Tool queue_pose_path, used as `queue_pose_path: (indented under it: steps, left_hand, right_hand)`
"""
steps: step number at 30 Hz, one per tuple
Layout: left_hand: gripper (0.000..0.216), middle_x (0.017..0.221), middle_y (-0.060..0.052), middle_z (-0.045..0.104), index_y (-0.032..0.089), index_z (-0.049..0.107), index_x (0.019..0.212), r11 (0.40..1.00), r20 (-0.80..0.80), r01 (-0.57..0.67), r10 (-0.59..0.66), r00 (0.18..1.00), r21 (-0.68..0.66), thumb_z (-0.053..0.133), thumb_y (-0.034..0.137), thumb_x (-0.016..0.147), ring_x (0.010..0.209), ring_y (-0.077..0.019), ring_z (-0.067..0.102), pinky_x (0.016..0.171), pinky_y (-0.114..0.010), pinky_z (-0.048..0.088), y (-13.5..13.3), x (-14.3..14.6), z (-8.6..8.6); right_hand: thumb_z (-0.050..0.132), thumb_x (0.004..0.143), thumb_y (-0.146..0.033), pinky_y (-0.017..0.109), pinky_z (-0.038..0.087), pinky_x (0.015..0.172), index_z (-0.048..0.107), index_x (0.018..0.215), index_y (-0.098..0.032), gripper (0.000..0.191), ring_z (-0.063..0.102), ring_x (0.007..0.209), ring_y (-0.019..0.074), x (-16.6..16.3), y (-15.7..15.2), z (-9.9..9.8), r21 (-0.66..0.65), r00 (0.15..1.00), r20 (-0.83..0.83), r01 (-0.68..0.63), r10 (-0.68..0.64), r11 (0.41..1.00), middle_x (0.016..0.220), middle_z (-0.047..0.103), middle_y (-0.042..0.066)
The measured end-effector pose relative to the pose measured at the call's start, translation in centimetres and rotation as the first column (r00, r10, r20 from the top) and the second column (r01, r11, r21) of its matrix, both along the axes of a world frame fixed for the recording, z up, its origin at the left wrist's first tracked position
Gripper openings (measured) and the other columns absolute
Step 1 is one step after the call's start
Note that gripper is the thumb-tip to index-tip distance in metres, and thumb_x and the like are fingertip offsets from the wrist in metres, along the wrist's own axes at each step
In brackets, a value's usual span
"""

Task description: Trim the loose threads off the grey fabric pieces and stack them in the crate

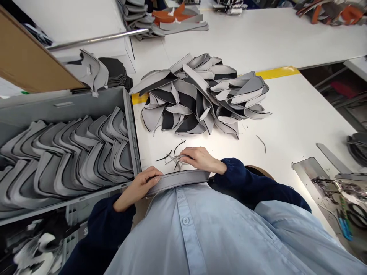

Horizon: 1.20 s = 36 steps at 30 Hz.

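Note:
My left hand (144, 184) grips the left end of a grey fabric piece (183, 180), thumb on top. The piece is long, with a dark edge, and lies across the table's front edge against the shirt. Beyond it, my right hand (199, 157) is closed in a pinch just above the white tabletop. Thin grey and black trimmings (175, 160) lie under and around its fingertips. Whether the fingers hold a trimming or a small tool, I cannot make out. Further back lies a heap of similar grey and black pieces (197, 95).
At the left, a grey crate (130, 130) holds rows of curved grey pieces. A sewing machine (329, 187) is at the right, with blue-handled snips (344, 225) near it. Yellow tape (275, 73) crosses the table behind the heap. A cardboard sheet (34, 57) leans upper left.

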<state>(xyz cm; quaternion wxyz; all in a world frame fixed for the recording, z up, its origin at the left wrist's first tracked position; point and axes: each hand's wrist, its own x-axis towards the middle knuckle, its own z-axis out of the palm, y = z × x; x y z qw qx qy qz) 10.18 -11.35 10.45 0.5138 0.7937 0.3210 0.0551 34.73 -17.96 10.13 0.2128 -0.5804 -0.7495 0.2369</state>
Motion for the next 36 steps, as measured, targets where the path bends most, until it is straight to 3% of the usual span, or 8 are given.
queue_pose_path:
  steps: [3, 5, 9, 12, 15, 21, 26, 36]
  left_hand:
    - [0.034, 0.116, -0.012, 0.054, 0.018, 0.056, 0.113, 0.951, 0.019, -0.080, 0.078, 0.997, 0.300, 0.040, 0.034, 0.088, 0.107, -0.0228, 0.052, 0.088, -0.036, 0.045, -0.1, 0.5, -1.0]
    - [0.040, 0.127, -0.013, 0.049, 0.017, 0.048, 0.124, 0.895, 0.042, -0.052, 0.037, 0.998, 0.444, 0.041, 0.035, 0.088, 0.118, -0.0244, 0.046, 0.097, -0.040, 0.040, -0.4, 1.4, -1.1]
    - [0.036, 0.110, -0.009, 0.064, 0.017, 0.052, 0.120, 0.836, -0.058, 0.112, -0.095, 0.994, 0.537, 0.039, 0.034, 0.091, 0.098, -0.0217, 0.061, 0.080, -0.032, 0.049, -0.6, 3.6, -0.8]
    - [0.029, 0.098, -0.005, 0.070, 0.021, 0.058, 0.112, 0.788, -0.152, 0.160, -0.085, 0.985, 0.595, 0.039, 0.029, 0.092, 0.080, -0.0188, 0.065, 0.067, -0.027, 0.047, -0.3, 4.8, -0.5]
    - [0.027, 0.088, -0.002, 0.069, 0.021, 0.060, 0.108, 0.774, -0.198, 0.175, -0.066, 0.978, 0.608, 0.050, 0.036, 0.088, 0.074, -0.0177, 0.064, 0.059, -0.025, 0.042, 0.1, 5.4, 0.0]
    - [0.022, 0.087, -0.004, 0.057, 0.018, 0.061, 0.091, 0.867, -0.142, 0.055, 0.019, 0.990, 0.495, 0.053, 0.036, 0.082, 0.077, -0.0178, 0.058, 0.064, -0.027, 0.041, 0.5, 6.4, 0.2]
    - [0.011, 0.072, -0.001, 0.056, 0.016, 0.057, 0.075, 0.979, -0.051, 0.048, -0.038, 0.998, 0.197, 0.049, 0.023, 0.075, 0.067, -0.0153, 0.052, 0.064, -0.027, 0.039, 1.1, 7.4, -0.7]
    - [0.010, 0.056, 0.004, 0.050, 0.017, 0.054, 0.062, 0.980, -0.042, 0.163, -0.169, 0.985, -0.119, 0.048, 0.023, 0.065, 0.054, -0.0116, 0.043, 0.052, -0.023, 0.034, 3.3, 8.7, -2.2]
  right_hand:
    - [0.041, 0.094, -0.038, 0.023, 0.028, 0.055, 0.061, 0.098, -0.017, 0.029, 0.057, 0.070, 0.0119, 0.3, -0.4, -0.4, 0.008, 0.981, 0.193, 0.000, -0.001, 1.000, 0.091, 0.066, 0.003]
    - [0.039, 0.095, -0.039, 0.023, 0.025, 0.052, 0.060, 0.100, -0.017, 0.030, 0.056, 0.067, 0.0112, -0.1, -0.7, -0.2, 0.013, 0.964, 0.264, -0.033, 0.028, 0.999, 0.091, 0.065, 0.003]
    - [0.037, 0.095, -0.039, 0.025, 0.020, 0.048, 0.057, 0.103, -0.015, 0.032, 0.055, 0.068, 0.0130, -1.2, -1.0, 0.4, 0.039, 0.920, 0.383, -0.104, 0.082, 0.994, 0.090, 0.063, 0.004]
    - [0.038, 0.095, -0.038, 0.025, 0.021, 0.048, 0.055, 0.103, -0.014, 0.030, 0.056, 0.070, 0.0139, -1.5, -1.0, 0.7, 0.028, 0.905, 0.413, -0.120, 0.098, 0.992, 0.090, 0.062, 0.005]
    - [0.038, 0.095, -0.036, 0.024, 0.024, 0.048, 0.053, 0.103, -0.014, 0.028, 0.056, 0.072, 0.0142, -1.5, -0.9, 0.8, 0.016, 0.908, 0.413, -0.083, 0.069, 0.996, 0.091, 0.061, 0.005]
    - [0.047, 0.092, -0.031, 0.026, 0.038, 0.053, 0.045, 0.114, -0.013, 0.028, 0.059, 0.083, 0.0190, -1.5, -0.9, 0.3, 0.020, 0.905, 0.423, -0.054, 0.041, 0.998, 0.098, 0.060, 0.008]
    - [0.049, 0.090, -0.027, 0.028, 0.045, 0.060, 0.038, 0.121, -0.013, 0.035, 0.059, 0.088, 0.0206, -1.5, -0.8, 0.0, -0.011, 0.917, 0.395, -0.056, 0.056, 0.998, 0.101, 0.060, 0.010]
    - [0.048, 0.091, -0.032, 0.028, 0.042, 0.059, 0.039, 0.123, -0.013, 0.039, 0.059, 0.087, 0.0213, -0.6, -1.3, -1.1, -0.045, 0.881, 0.468, -0.059, 0.073, 0.997, 0.102, 0.061, 0.011]
